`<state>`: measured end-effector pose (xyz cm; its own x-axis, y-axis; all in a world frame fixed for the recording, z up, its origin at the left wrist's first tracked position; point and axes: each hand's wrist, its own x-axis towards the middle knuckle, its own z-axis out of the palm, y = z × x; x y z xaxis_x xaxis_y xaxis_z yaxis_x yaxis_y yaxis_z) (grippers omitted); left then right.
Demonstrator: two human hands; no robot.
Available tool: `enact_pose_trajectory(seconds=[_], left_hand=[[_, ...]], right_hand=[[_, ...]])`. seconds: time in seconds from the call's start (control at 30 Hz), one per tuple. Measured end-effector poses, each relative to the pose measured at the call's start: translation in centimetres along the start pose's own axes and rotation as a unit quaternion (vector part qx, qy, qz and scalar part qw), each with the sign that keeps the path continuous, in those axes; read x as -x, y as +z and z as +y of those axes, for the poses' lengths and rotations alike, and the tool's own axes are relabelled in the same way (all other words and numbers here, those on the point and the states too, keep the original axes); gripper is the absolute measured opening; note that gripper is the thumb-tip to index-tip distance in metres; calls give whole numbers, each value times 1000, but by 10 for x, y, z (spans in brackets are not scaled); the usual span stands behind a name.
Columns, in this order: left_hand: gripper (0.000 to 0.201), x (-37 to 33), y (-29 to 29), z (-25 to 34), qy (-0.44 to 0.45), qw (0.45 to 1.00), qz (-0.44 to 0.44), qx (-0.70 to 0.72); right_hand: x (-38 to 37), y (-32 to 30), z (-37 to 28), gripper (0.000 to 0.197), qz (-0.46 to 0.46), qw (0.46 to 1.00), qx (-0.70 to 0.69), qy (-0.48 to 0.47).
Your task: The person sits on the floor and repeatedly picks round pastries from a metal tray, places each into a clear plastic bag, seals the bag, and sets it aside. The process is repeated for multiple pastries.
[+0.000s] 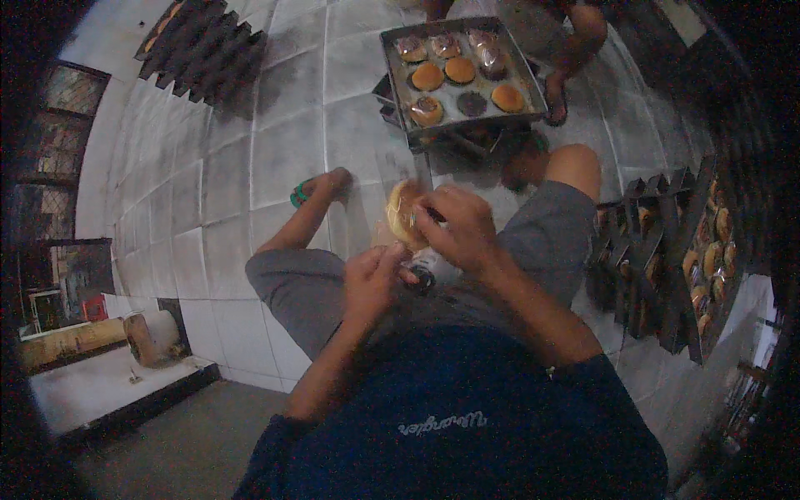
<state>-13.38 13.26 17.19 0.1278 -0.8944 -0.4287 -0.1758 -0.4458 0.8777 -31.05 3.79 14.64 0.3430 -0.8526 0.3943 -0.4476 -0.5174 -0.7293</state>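
In front of my lap, a pale round bun (402,212) sits in a thin clear plastic bag. My left hand (372,282) pinches the lower part of the bag, just under the bun. From the other side my right hand (460,227) is closed on the bag at the bun's right edge; its fingertips are blurred. Below the hands lies a round black object (422,281) beside something white, its kind unclear. Beyond them a metal tray (406,127) carries several buns, some wrapped in clear plastic and some bare, plus one dark round piece.
The tray rests on dark supports. Another person's arm (587,33) is behind it. Dark stacked trays (208,54) stand far left; more trays with buns (715,242) are at right. A large roll (155,338) lies on a ledge at left. Pale tiles (287,158) cover the floor.
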Motion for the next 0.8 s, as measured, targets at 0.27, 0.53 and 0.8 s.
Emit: enact_pose_trajectory(seconds=[0.27, 0.53, 0.8], left_hand=[[39, -42, 4, -43, 112, 989, -67, -76], [84, -64, 16, -50, -171, 821, -237, 490], [86, -58, 39, 24, -49, 632, -497, 593]], right_hand=[[1, -22, 21, 16, -15, 997, 72, 30], [-5, -56, -50, 18, -25, 998, 22, -56], [30, -120, -71, 21, 111, 981, -50, 152]])
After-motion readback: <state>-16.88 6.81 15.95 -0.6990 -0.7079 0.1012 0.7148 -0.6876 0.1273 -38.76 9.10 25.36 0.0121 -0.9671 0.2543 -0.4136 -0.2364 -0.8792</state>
